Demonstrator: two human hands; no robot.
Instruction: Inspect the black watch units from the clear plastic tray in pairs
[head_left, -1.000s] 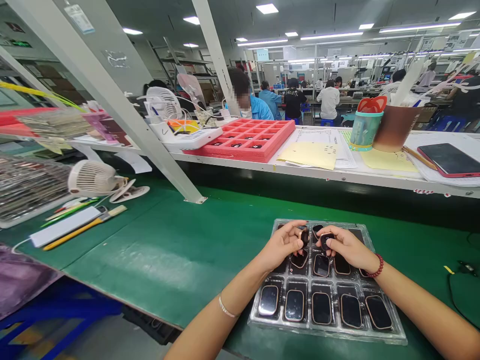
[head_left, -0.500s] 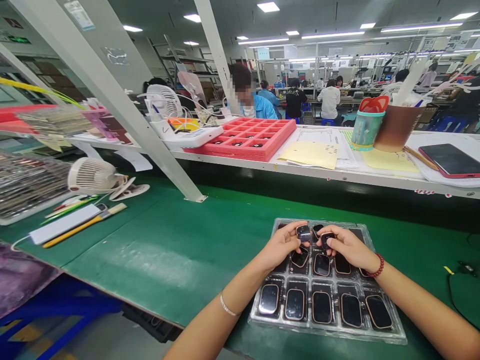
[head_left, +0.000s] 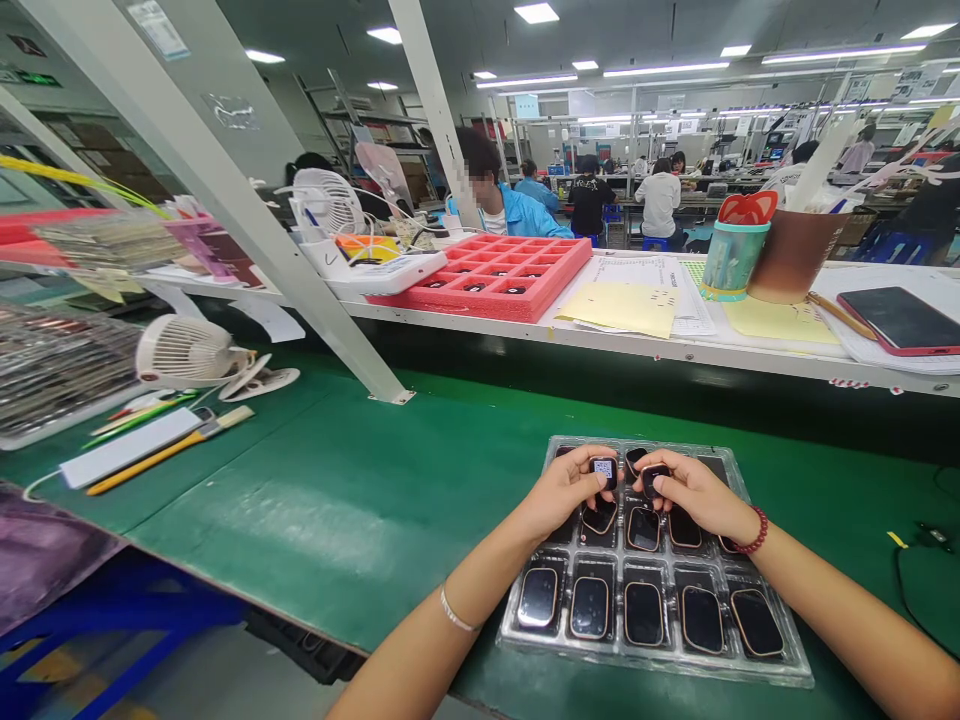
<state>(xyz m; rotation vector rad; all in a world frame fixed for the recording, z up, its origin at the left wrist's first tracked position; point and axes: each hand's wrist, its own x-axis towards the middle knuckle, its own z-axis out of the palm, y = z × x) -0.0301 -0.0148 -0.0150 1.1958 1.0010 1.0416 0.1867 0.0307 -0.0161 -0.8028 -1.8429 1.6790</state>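
Observation:
My left hand (head_left: 564,492) is closed around a small smartwatch body (head_left: 603,470) whose lit screen shows a white square code. Close beside it, my right hand (head_left: 694,488) grips a second smartwatch body (head_left: 654,480) with a dark screen, its thumb on the front. Both are held just above a clear plastic tray (head_left: 652,655). More dark-screened watch bodies with gold-coloured rims lie in the tray's compartments, such as the watch (head_left: 643,614) in the front row. My hands and forearms hide part of the back rows.
Behind the green table (head_left: 315,500), a white shelf carries a red foam tray (head_left: 510,275), papers, cups and a phone (head_left: 904,318). A slanted metal post (head_left: 330,320) meets the table. At left are a small fan (head_left: 187,352), a brush (head_left: 172,450) and stacked trays (head_left: 64,365). A co-worker sits beyond.
The watch in my left hand now displays a white square code where it was dark with a glare; it has tilted slightly. My right hand stays nearly still. The co-worker's head has shifted.

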